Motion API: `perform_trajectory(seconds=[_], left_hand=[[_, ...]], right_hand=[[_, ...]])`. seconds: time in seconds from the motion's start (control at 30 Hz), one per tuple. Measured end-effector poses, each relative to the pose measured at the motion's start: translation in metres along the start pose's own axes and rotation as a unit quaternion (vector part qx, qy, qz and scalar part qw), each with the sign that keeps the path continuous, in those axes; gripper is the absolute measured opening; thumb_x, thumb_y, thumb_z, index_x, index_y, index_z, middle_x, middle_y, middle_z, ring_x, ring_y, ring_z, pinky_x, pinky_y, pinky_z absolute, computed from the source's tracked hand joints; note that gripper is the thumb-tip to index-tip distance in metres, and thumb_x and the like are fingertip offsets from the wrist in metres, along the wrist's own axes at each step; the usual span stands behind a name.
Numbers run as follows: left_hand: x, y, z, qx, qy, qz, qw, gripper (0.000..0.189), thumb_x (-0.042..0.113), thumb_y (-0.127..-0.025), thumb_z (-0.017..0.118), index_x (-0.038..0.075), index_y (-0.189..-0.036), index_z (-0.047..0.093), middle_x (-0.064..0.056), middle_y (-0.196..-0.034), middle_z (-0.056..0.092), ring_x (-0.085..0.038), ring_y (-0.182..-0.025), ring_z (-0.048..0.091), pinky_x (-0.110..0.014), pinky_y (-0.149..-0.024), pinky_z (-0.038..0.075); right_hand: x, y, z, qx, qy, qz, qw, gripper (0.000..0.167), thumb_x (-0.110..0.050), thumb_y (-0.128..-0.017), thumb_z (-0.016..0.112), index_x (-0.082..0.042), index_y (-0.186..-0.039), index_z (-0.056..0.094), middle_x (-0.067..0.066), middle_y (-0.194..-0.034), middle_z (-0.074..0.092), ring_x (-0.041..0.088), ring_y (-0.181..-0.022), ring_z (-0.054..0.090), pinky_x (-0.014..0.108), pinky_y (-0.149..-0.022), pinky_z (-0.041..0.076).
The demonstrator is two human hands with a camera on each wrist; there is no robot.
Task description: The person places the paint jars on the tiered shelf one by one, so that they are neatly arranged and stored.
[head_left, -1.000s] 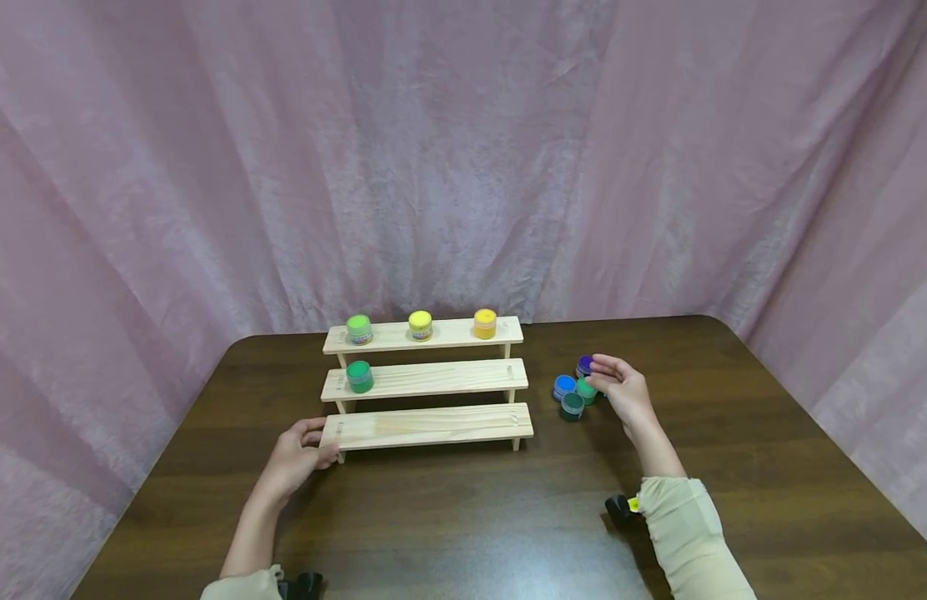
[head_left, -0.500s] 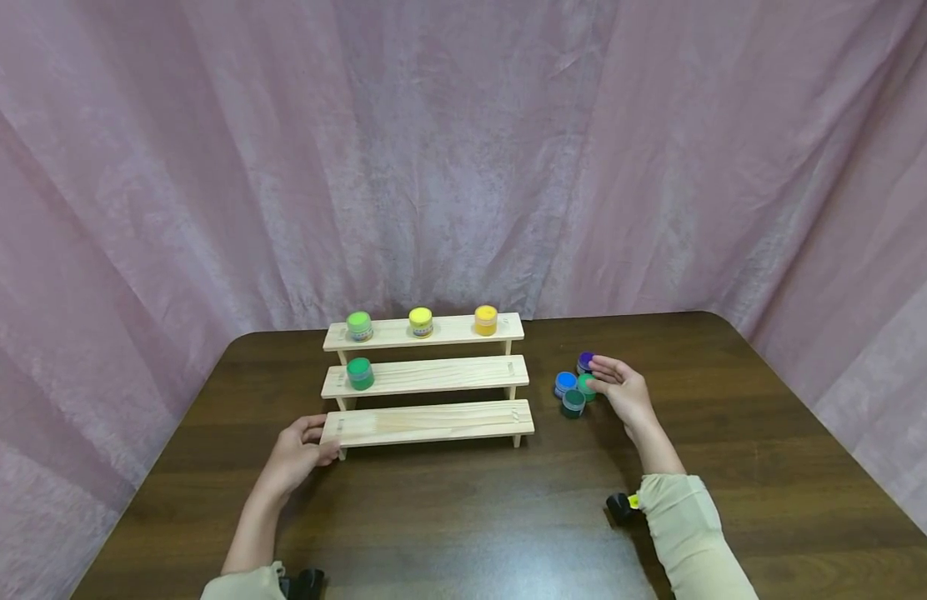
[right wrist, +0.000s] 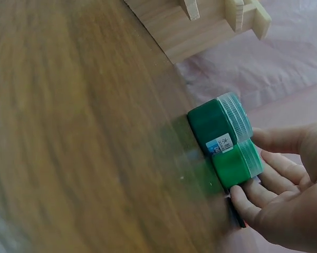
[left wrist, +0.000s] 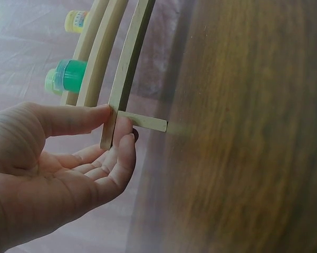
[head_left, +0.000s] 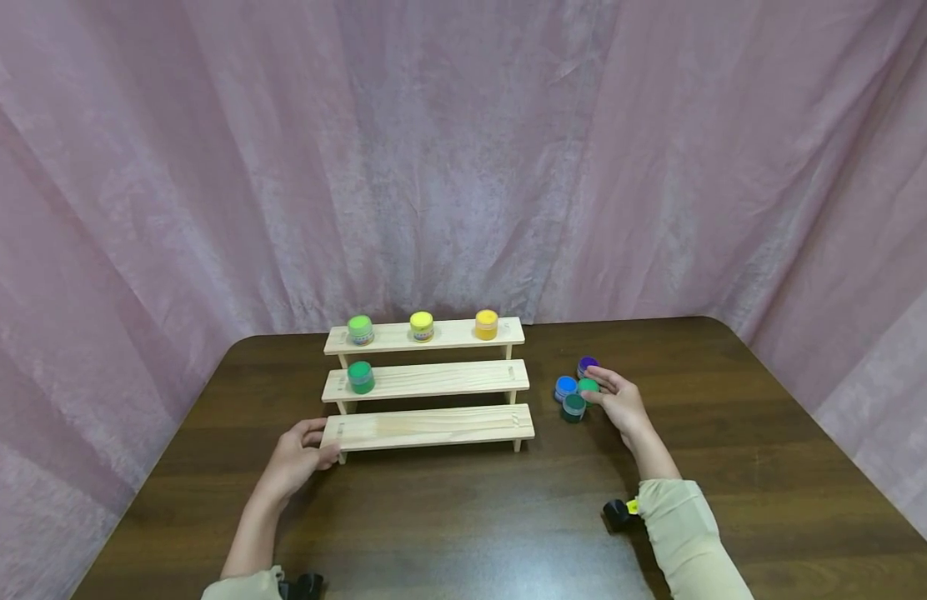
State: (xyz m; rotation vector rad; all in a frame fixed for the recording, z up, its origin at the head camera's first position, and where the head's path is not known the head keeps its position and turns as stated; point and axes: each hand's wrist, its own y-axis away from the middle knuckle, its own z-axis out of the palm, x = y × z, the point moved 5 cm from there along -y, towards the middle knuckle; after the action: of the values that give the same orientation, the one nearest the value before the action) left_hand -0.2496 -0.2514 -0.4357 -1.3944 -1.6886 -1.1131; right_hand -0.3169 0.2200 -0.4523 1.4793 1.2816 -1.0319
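My left hand [head_left: 293, 460] pinches the left end of the lowest shelf [head_left: 429, 427] of a three-step wooden rack. In the left wrist view its thumb lies on the board and fingertips curl beneath, beside a short leg [left wrist: 147, 122]. At the right, my right hand [head_left: 623, 406] has thumb and fingers round a green paint jar [right wrist: 236, 166], which stands in a cluster on the table. A dark green jar [right wrist: 216, 124] touches it. Close by are a blue jar [head_left: 564, 387] and a purple jar [head_left: 586, 365], the latter partly behind the fingers.
Light green [head_left: 360, 331], yellow [head_left: 422, 327] and orange-yellow [head_left: 486, 325] jars stand along the top shelf. Another green jar [head_left: 361, 377] occupies the middle shelf's left end. Pink curtains [head_left: 463, 167] hang behind the brown table [head_left: 463, 517].
My right hand has come down a little and its thumb and fingers have closed round the green jar. The left hand keeps its hold on the shelf end.
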Motion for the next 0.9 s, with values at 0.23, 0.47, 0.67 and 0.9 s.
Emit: perform_trajectory(seconds=[0.23,0.47,0.67,0.9], left_hand=[[-0.0013,-0.0005,0.0005,-0.003,-0.002,0.001,1.0000,0.056,-0.003,-0.091,0.057,-0.015,-0.140,0.033,-0.033,-0.120,0.057,-0.012,-0.079,0.061,-0.025,-0.071,0.055],[-0.0013,-0.0003,-0.0005,-0.003,0.000,0.012,0.9999,0.056,-0.003,-0.091,0.058,-0.016,-0.140,0.034,-0.033,-0.118,0.058,-0.012,-0.079,0.062,-0.023,-0.070,0.054],[0.0003,-0.0004,-0.0012,-0.003,0.000,0.008,1.0000,0.056,-0.002,-0.091,0.058,-0.015,-0.140,0.034,-0.032,-0.118,0.058,-0.011,-0.079,0.062,-0.024,-0.070,0.054],[0.0013,-0.0014,0.0001,-0.005,0.003,0.010,0.9999,0.056,-0.004,-0.090,0.058,-0.017,-0.139,0.034,-0.033,-0.117,0.058,-0.011,-0.078,0.061,-0.023,-0.069,0.054]], right_hand=[[0.0088,-0.0022,-0.0003,-0.026,0.012,0.024,0.9993,0.056,-0.012,-0.098,0.056,-0.003,-0.149,0.036,0.023,-0.155,0.033,0.038,-0.145,0.028,0.053,-0.120,0.023],[0.0108,-0.0042,0.0000,-0.038,0.008,0.027,0.9989,0.056,-0.013,-0.098,0.054,-0.002,-0.150,0.034,0.024,-0.155,0.031,0.038,-0.144,0.030,0.053,-0.120,0.022],[0.0099,-0.0045,-0.0010,-0.044,0.022,0.021,0.9986,0.057,-0.014,-0.099,0.055,-0.002,-0.150,0.034,0.025,-0.156,0.030,0.039,-0.145,0.028,0.054,-0.120,0.020],[0.0113,-0.0043,-0.0040,-0.031,0.047,0.007,0.9984,0.055,-0.016,-0.098,0.057,0.000,-0.148,0.038,0.026,-0.154,0.033,0.042,-0.143,0.031,0.053,-0.118,0.028]])
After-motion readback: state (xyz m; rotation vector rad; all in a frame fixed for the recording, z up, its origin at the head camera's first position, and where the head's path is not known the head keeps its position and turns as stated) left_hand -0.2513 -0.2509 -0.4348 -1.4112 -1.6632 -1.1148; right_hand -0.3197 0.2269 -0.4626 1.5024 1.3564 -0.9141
